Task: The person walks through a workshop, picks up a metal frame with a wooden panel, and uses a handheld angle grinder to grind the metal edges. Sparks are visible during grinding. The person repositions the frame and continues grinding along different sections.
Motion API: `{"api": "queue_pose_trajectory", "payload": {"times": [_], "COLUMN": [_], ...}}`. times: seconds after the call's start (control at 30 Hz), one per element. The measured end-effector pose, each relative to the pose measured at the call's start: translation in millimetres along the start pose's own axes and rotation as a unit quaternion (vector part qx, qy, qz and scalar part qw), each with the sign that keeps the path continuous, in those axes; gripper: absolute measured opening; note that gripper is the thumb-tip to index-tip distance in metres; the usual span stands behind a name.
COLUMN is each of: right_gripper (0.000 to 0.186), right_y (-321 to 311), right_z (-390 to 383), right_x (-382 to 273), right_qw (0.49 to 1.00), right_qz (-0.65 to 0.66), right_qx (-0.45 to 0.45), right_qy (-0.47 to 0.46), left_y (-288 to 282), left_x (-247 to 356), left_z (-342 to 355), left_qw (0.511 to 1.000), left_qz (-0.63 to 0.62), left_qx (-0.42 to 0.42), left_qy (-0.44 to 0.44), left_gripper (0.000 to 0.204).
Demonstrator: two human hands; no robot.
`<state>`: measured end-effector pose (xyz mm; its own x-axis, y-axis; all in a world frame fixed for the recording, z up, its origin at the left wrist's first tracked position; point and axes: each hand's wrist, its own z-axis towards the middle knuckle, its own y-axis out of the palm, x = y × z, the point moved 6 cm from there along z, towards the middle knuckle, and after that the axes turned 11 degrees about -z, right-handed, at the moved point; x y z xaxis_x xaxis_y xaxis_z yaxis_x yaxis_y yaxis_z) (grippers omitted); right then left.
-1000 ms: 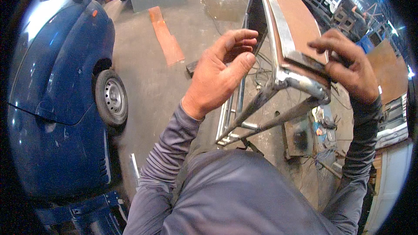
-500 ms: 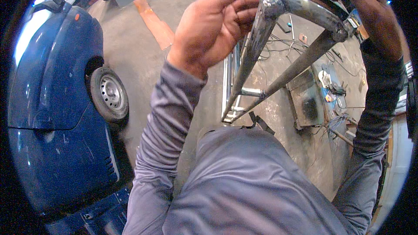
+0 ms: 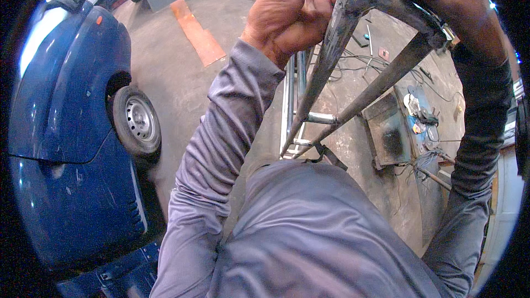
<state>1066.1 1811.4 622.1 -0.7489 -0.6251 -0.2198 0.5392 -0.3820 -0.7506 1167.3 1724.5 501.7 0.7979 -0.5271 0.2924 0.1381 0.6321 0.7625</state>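
A welded metal tube frame (image 3: 331,66) rises in front of me, its legs running down to crossbars near my chest. My left hand (image 3: 290,14) is closed on the upper left part of the frame near the top bend. My right hand (image 3: 441,0) is wrapped over the frame's top right end, at the upper edge of the view. Both arms, in grey sleeves, are raised high. The top of the frame is cut off by the picture's edge.
A blue vehicle (image 3: 66,132) with a grey wheel (image 3: 138,121) stands on the left. An orange board (image 3: 197,32) lies on the concrete floor. A dark metal box (image 3: 389,129), cables and small tools lie on the right.
Both hands and the frame have risen toward the top of the view. The panel seen on the frame earlier is out of sight. My left hand went from open beside the frame to gripping it.
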Motion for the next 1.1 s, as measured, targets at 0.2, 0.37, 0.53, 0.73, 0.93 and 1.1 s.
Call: {"api": "queue_pose_trajectory", "payload": {"times": [0.2,0.37,0.53,0.73,0.93,1.1], "right_gripper": [0.008,0.009,0.011,0.009,0.009,0.010], "right_y": [-7,8,-10,2,-2,-7], "right_z": [2,0,14,27,27,29], "right_x": [2,-2,10,20,19,17], "right_qw": [0.997,0.992,0.977,0.981,0.987,0.981], "right_qz": [0.024,0.048,0.048,0.017,0.024,0.009], "right_qx": [-0.073,-0.069,-0.198,-0.190,-0.133,-0.170], "right_qy": [0.032,0.098,0.065,-0.046,-0.087,-0.095], "left_y": [-1,-10,-10,-9,10,3], "left_x": [-9,-4,-8,-2,-6,-6], "left_z": [9,3,6,-6,-7,-8], "left_qw": [0.998,1.000,0.999,0.983,0.992,0.993], "left_qz": [-0.014,0.002,0.014,0.108,0.074,0.056], "left_qx": [-0.057,-0.027,-0.023,0.137,0.094,0.099], "left_qy": [-0.033,-0.013,-0.024,0.060,0.030,0.022], "left_gripper": [0.029,0.035,0.024,0.033,0.060,0.068]}}
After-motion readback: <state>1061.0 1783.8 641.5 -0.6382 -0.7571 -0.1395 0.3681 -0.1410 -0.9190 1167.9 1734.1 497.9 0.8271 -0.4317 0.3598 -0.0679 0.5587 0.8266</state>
